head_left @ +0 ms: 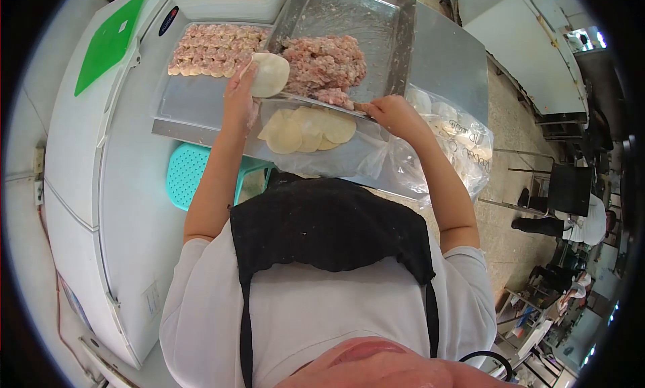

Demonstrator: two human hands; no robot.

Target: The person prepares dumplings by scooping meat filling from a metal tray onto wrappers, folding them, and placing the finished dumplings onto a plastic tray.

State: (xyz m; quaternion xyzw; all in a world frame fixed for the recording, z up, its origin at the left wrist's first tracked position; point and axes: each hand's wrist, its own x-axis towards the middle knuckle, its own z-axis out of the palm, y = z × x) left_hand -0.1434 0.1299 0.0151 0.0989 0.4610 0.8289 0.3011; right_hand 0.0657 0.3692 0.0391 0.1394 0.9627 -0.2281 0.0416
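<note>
The left hand (243, 92) is holding a wrapper (273, 75) beside the meat (329, 60); the right hand (395, 114) is gripping a stick (361, 107), meat at its tip — pressing too hard is risking a tear.

mince (329, 60): pink, heaped | held wrapper (272, 75): pale, round, left of mince | loose wrappers (310, 127): overlapping

The wrapper (272, 76) hides part of the left hand (240, 96); meat (333, 98) covers the far end of the tool (360, 107); the top edge crops the metal tray (373, 25); 1 distant person (588, 220) looks blurred.
</note>
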